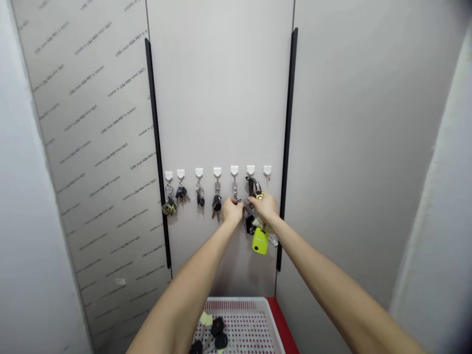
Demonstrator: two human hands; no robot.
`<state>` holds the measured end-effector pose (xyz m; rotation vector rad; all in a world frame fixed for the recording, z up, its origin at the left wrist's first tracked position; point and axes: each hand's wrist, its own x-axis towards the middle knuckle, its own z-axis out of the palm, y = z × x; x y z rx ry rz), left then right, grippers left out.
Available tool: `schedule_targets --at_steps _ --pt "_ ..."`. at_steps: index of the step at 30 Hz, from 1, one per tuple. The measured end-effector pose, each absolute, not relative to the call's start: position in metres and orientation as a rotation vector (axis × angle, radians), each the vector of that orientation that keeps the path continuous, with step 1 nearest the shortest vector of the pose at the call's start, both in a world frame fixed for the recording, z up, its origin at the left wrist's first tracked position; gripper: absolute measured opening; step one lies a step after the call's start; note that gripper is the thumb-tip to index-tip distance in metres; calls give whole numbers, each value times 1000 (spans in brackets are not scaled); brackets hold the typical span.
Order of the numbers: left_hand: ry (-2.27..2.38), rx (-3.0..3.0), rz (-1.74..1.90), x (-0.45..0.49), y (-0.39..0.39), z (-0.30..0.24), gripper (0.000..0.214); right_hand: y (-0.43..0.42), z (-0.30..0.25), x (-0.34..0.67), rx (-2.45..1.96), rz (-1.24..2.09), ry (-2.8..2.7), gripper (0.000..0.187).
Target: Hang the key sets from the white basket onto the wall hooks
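Observation:
My left hand (pixel 232 210) is closed at a metal key clasp (pixel 235 188), which hangs from a white hook (pixel 234 170). What its fingertips pinch is partly hidden. Close beside it, my right hand (pixel 266 205) is closed around a key ring with a black strap (pixel 254 184), just under another white hook (pixel 250 170). Whether the strap loop is on that hook I cannot tell. Below the hands dangle a bright yellow-green tag (pixel 260 241), a black fob (pixel 250 224) and a pale tag (pixel 273 240).
More keys hang to the left, including a bunch with round brass-coloured pieces (pixel 169 209) and black keys (pixel 217 202). A small key hangs at the rightmost hook (pixel 267 170). Below stands a white perforated basket (pixel 254 334) holding black keys and yellow notes. Black vertical handles (pixel 289 118) flank the panel.

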<state>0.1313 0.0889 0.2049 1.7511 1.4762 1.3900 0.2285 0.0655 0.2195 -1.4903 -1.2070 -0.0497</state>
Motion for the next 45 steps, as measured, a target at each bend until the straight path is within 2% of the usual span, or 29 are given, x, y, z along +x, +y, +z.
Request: schedule_targets --at_steps 4,8,14,18,22,26,30,33,38,41,43,45 --pt "1287 1740 1487 124 93 219 13 68 216 224 -1457 -19 -1166 23" --pt "1071 1659 1573 114 93 249 11 62 245 221 -1380 -96 -1115 26" --pt "1082 1609 1714 108 97 299 13 50 284 217 -1387 -155 -1225 24" --pt "1052 1701 1628 102 92 300 11 44 287 229 -1429 0 -1284 20" --pt "985 1908 1266 89 68 265 9 33 285 247 -1431 280 -1267 19" --pt "993 2018 846 75 35 187 12 9 268 253 -1406 431 -1336 19" --pt "1067 2053 599 61 9 97 19 -14 220 242 -1447 588 -1456 21" --pt "1223 2061 529 51 -5 56 23 -20 171 224 -1503 771 -1538 20" --pt "1329 2118 423 34 -18 33 25 -22 94 190 -1574 1031 -1650 17" --pt "1296 2145 399 23 -15 30 24 -23 60 179 -1600 1027 -1770 16" --pt "1275 2141 530 13 -4 38 26 -22 50 178 -1629 974 -1856 14" --pt "1307 2079 815 1 16 61 34 -19 53 182 -1657 933 -1959 12"
